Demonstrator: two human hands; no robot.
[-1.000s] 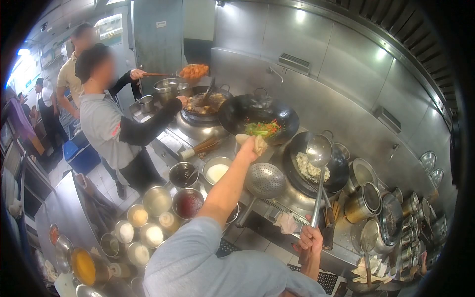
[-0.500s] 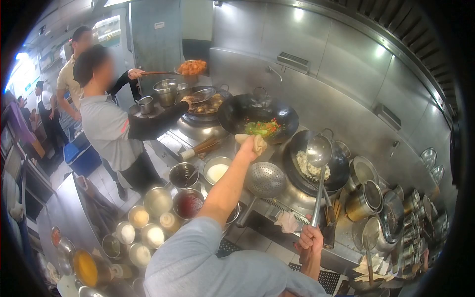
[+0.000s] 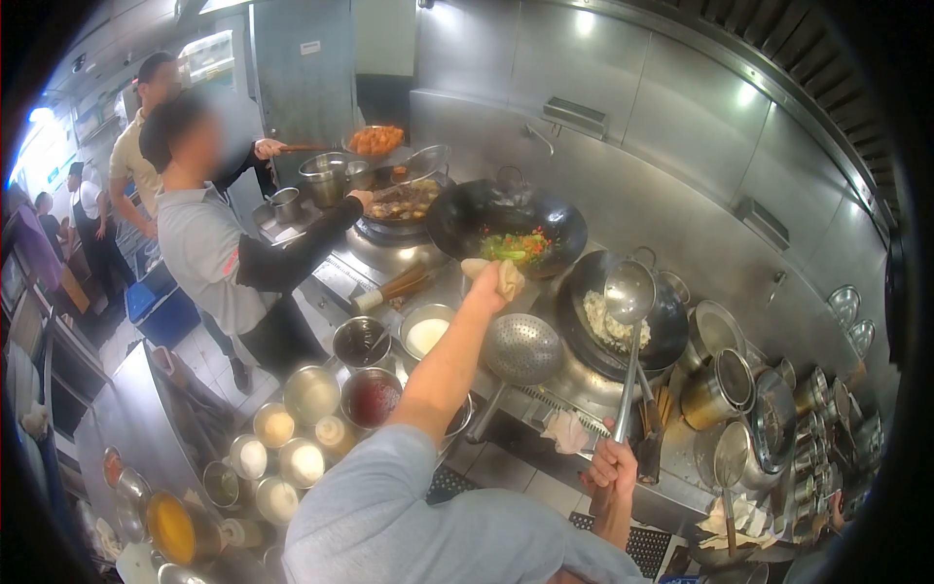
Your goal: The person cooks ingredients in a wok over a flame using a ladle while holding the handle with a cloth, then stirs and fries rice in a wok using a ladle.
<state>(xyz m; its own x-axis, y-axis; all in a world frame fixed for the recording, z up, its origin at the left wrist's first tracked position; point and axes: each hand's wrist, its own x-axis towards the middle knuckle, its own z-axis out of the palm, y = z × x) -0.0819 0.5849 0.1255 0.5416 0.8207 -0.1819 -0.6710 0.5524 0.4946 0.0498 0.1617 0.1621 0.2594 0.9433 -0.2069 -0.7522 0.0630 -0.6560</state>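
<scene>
My left hand is closed round a folded beige cloth at the near rim of a black wok. Chopped green and red vegetables lie in that wok. In my right hand is the long handle of a metal ladle, fingers wrapped round it. The ladle's bowl hangs over a second wok, above pale, lumpy food. Between my arms a perforated strainer rests on the stove.
A co-worker on the left holds a strainer of orange food beside another wok. Below my left arm stand several metal containers of sauces and powders, including a red sauce. Metal pots and strainers crowd the right side.
The vegetables have shifted slightly to the right in the wok. The co-worker's near arm and skimmer have risen a little. My own hands have hardly moved.
</scene>
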